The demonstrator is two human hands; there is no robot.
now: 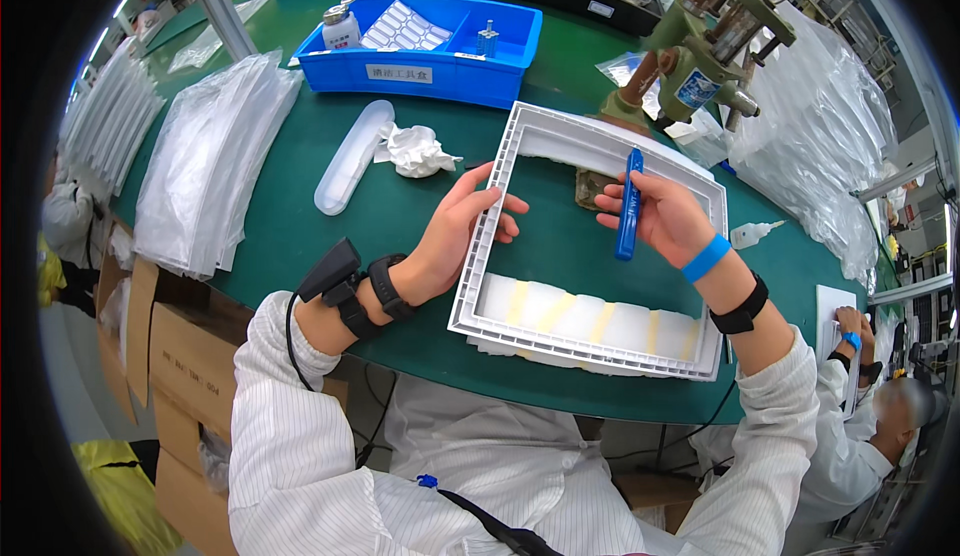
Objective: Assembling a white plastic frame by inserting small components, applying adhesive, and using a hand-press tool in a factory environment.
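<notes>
A white rectangular plastic frame (474, 268) with a ribbed rim stands tilted over the green table in front of me. My left hand (452, 231) grips its left side, with fingertips reaching into the opening. In my right hand (672, 220) is a blue pen-shaped tool (628, 218), held upright between thumb and fingers over the frame's opening. Its working tip is too small to make out. Along the near side of the frame lies white padding (590, 322) with yellowish strips across it. A small brownish block (592, 190) shows through the opening, partly hidden by the frame.
Behind the frame stand a blue bin (420, 75) with a pump bottle and a green press (690, 76). Crumpled tissue (419, 152) and a clear oblong piece (352, 161) lie left. Bagged stacks flank both sides. A small dropper bottle (750, 235) lies right, near a co-worker (880, 416).
</notes>
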